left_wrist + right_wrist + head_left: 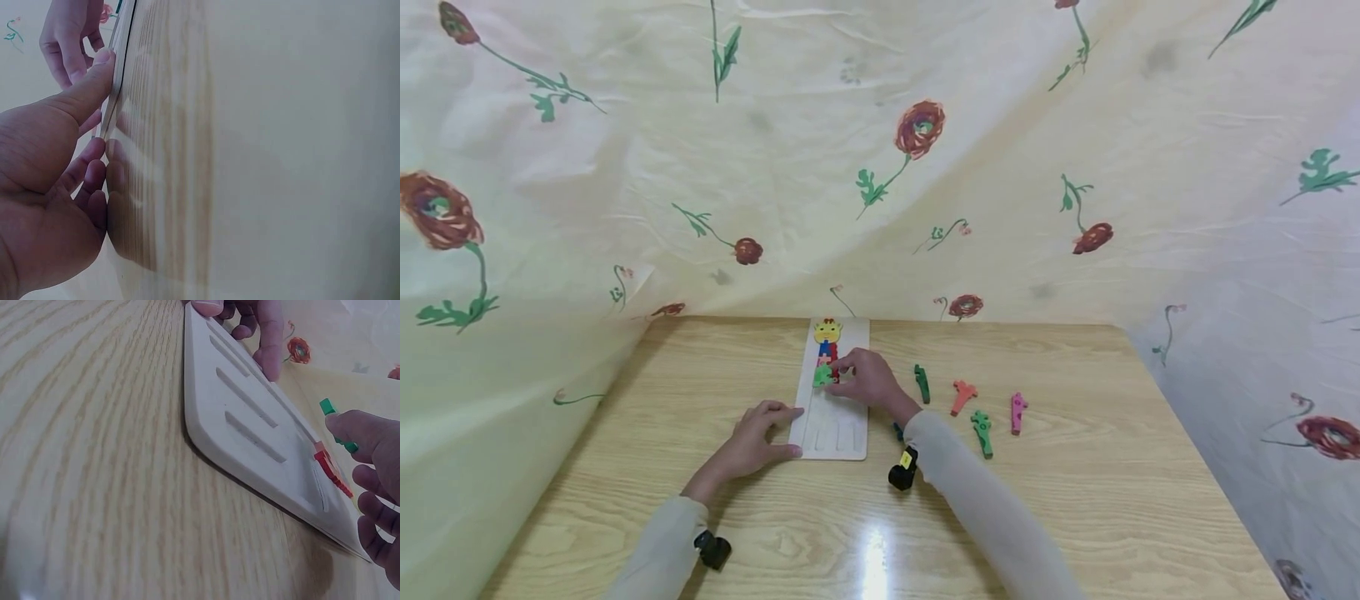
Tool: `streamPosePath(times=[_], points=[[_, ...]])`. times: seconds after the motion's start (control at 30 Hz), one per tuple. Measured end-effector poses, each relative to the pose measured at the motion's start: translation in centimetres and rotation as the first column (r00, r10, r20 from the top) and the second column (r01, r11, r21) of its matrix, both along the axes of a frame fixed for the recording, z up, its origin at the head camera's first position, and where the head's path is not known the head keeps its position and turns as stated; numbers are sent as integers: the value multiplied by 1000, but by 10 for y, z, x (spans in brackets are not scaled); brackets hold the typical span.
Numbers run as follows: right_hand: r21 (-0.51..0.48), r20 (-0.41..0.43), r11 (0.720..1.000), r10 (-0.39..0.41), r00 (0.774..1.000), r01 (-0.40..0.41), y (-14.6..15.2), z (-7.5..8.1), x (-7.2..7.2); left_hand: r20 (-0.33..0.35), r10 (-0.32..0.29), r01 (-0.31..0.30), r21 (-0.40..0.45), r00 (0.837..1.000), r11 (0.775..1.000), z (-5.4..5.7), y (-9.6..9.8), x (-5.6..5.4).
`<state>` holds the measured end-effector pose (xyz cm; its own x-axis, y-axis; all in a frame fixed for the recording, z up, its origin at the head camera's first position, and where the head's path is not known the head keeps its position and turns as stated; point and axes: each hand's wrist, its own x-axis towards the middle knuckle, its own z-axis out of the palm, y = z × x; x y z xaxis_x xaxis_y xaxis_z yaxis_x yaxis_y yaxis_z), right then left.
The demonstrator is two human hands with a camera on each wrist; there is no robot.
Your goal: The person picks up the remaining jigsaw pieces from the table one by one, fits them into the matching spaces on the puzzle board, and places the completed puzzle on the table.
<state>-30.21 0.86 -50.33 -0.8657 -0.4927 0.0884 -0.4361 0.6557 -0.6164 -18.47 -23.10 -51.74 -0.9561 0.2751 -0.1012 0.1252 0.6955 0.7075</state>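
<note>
A pale puzzle board (854,400) with shallow recesses lies on the wooden table. A yellow giraffe-like head piece (828,332) sits at its far end, with blue and red pieces (828,350) below it. My right hand (867,379) pinches a green puzzle piece (327,406) between thumb and finger, above the board's middle; in the right wrist view it appears tilted over the surface. My left hand (752,437) rests against the board's left edge, thumb by the near corner and fingers farther along the side. The near recesses hold no pieces.
Right of the board lie loose puzzle pieces: a dark green one (922,383), an orange one (963,397), a green one (982,433) and a pink one (1017,413). A dark piece (898,431) is partly hidden by my right wrist. Flowered cloth (820,183) hangs behind the table.
</note>
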Motion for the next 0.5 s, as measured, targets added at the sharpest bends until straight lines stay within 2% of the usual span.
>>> streamPosePath(times=[0.5], points=[[-22,39,1000,-20,999,21,-5,-5,-3,3,9,-9,3,1000,1000,-1,0,-1]])
